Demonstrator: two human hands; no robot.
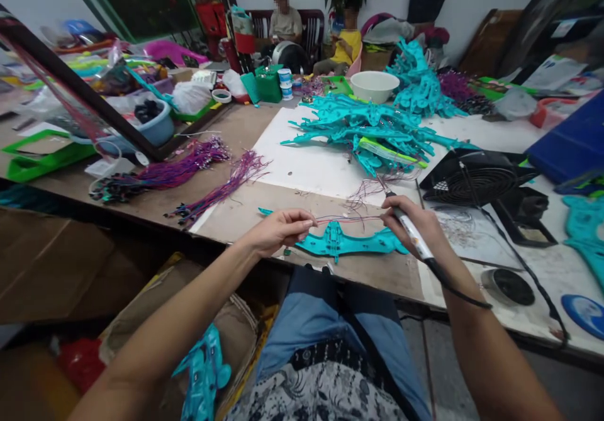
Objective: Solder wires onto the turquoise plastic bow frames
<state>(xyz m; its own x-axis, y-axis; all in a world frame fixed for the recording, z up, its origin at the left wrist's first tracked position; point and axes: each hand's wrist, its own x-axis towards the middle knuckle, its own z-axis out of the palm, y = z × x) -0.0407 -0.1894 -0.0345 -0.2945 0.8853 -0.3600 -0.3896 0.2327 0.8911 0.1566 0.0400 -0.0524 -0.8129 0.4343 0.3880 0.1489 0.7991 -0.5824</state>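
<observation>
Across the table edge in front of me lies a teal plastic part (335,243), long and wing-shaped, with a raised bracket in its middle. Just above it, thin red and dark wires (349,218) are stretched between my hands. My left hand (287,227) pinches their left end between thumb and fingertips. In my right hand (427,223) is a soldering iron (411,231), its tip pointing up and away from me. The right thumb and fingertip also meet the wires' other end. A small green piece (287,252) sits below my left hand.
Purple-red wire bundles (174,172) lie at the left. Beyond the white sheet (283,157) rises a heap of teal parts (363,125), with a white bowl (374,86) behind. A black fan (476,179) and the iron's cord (514,257) occupy the right. Two people sit at the back.
</observation>
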